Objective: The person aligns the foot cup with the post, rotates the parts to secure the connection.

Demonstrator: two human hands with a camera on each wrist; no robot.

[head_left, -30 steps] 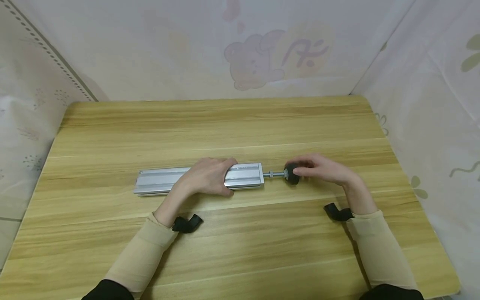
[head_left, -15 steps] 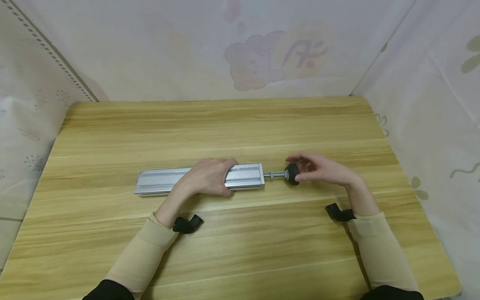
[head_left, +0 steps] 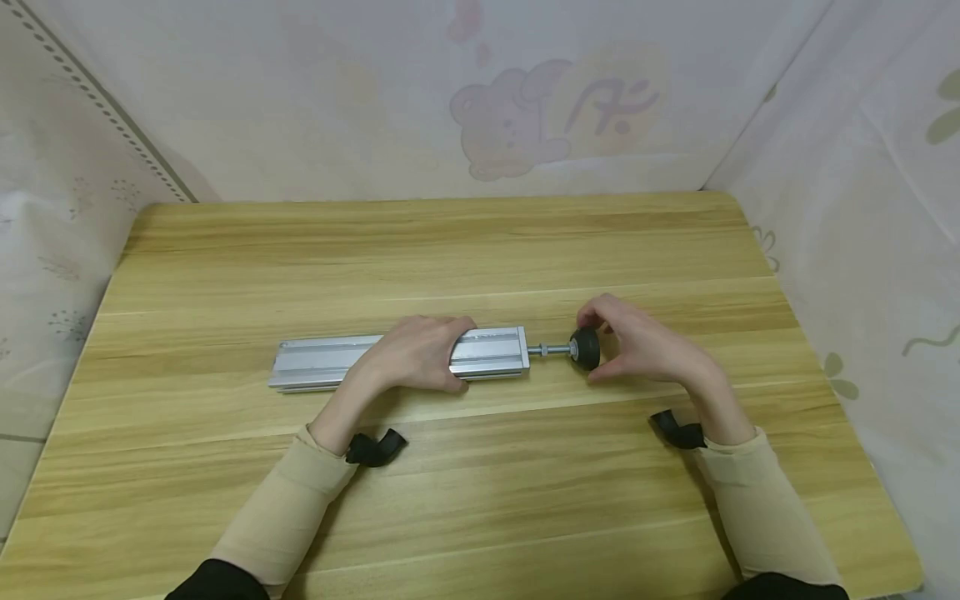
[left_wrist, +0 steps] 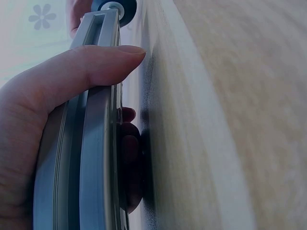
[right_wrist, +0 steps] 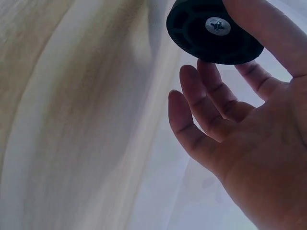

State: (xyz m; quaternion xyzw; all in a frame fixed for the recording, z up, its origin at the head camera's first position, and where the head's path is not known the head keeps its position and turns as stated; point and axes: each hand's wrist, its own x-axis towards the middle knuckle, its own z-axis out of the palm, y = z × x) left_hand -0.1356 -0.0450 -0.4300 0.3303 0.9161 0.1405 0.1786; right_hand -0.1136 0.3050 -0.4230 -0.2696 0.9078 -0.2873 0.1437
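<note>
A silver aluminium profile (head_left: 487,352) lies across the table in the head view. My left hand (head_left: 408,354) grips it near the middle, the thumb (left_wrist: 103,67) over one side and the other fingers curled beneath in the left wrist view. From the profile's right end plate juts a threaded rod (head_left: 553,350) with a nut, ending in a black levelling foot (head_left: 584,348). My right hand (head_left: 645,342) holds the foot's rim between thumb and index finger. A cross-head screw (right_wrist: 218,26) shows in the foot's centre; the other right fingers are spread loosely below.
Everything rests on a wood-grain table (head_left: 450,258) with rounded corners. Pale printed cloth (head_left: 337,100) hangs behind it and at both sides. A black curved bracket sticks out from each wrist: left bracket (head_left: 377,448), right bracket (head_left: 677,430).
My right fingers have loosened from the foot and come back round its rim, the thumb now lower and the knuckles higher. My left hand and the profile stay in place.
</note>
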